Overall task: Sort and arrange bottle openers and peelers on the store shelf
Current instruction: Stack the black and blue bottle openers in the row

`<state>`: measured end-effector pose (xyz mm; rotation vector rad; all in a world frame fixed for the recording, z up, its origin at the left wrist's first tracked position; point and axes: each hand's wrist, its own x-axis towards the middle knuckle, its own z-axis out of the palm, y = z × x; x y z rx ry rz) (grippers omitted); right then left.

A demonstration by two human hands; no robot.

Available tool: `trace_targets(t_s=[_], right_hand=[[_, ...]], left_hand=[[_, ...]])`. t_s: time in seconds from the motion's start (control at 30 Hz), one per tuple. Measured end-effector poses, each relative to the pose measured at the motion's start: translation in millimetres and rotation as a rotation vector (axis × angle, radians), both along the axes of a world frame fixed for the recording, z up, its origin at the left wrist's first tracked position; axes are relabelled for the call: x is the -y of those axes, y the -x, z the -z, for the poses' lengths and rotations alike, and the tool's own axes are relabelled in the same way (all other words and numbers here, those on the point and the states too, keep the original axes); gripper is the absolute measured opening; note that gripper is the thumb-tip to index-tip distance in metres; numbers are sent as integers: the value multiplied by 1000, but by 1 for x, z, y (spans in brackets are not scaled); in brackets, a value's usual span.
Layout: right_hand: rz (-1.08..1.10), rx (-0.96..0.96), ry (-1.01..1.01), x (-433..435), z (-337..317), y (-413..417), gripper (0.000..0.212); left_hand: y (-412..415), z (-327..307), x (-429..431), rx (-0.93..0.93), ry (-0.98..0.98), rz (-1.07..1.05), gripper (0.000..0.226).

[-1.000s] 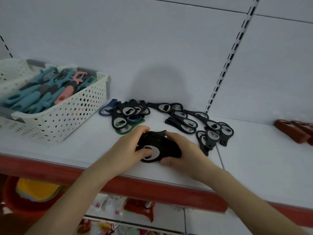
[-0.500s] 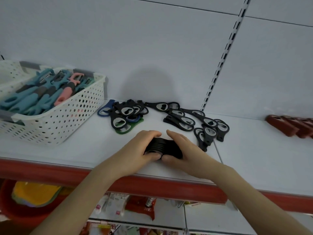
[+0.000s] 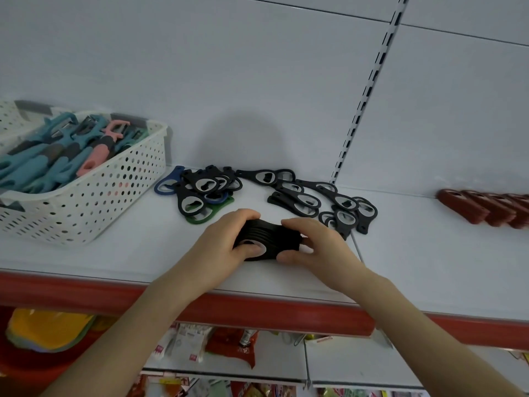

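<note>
Grip: left hand (image 3: 226, 242) and right hand (image 3: 317, 247), fingers curled, clamp the stack (image 3: 272, 236) of openers from both ends.
Location: shelf (image 3: 114, 253), centre, near edge.
Risk: an uneven squeeze may fan the stack off the edge.

Left hand (image 3: 226, 242), right hand (image 3: 317, 247), curled.
</note>
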<state>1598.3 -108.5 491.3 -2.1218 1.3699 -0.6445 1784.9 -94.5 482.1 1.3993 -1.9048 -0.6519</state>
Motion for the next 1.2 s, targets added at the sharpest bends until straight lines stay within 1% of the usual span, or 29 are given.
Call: trace_targets(t_s=[0.07,0.13,0.2,0.23,0.4,0.47,0.6,0.67,0.77,0.83,0.9,0.93,1.0,1.07,1.13,1.2], right_hand=[[-5,-2,-2,0,3,0,56],[-17,-24,-23,-1,7,1,59],[-24,-23,-37,-1,8,3,59],[-19,-6,-47,-1,8,3,58],[-11,68,-62,0,10,3,56],[-19,49,-48,0,9,3,54],[5,-19,-30,0,1,6,58],[-15,-41,9,-3,-4,10,57],[-52,-17,41,-5,-18,20,36],[-26,60,18,-5,-27,33,34],[31,187,-23,-4,-33,51,33],[67,258,-49,-5,-35,60,33],[142,376,-87,-5,-37,81,31],[217,432,-97,-6,-36,104,28],[310,433,-91,-9,-35,126,27],[392,338,-28,-10,-31,148,33]], left_hand=[[-1,0,-1,16,-13,-4,56],[-5,0,-5,88,-28,-5,61],[-12,-2,-7,174,5,-20,57],[-15,-3,-7,182,18,-23,53],[-15,1,-2,84,-38,-22,31],[-13,1,0,53,-35,-33,26],[-15,0,3,7,-56,6,26],[-14,-3,5,-61,-77,45,26],[-4,-13,9,-150,-71,90,28],[10,-21,15,-192,-39,114,29],[30,-31,23,-273,-36,138,31],[42,-34,28,-339,-63,154,30],[69,-39,39,-511,-181,191,23],[99,-44,51,-640,-315,220,17],[128,-45,64,-679,-402,241,21],[155,-46,77,-684,-479,239,25]])
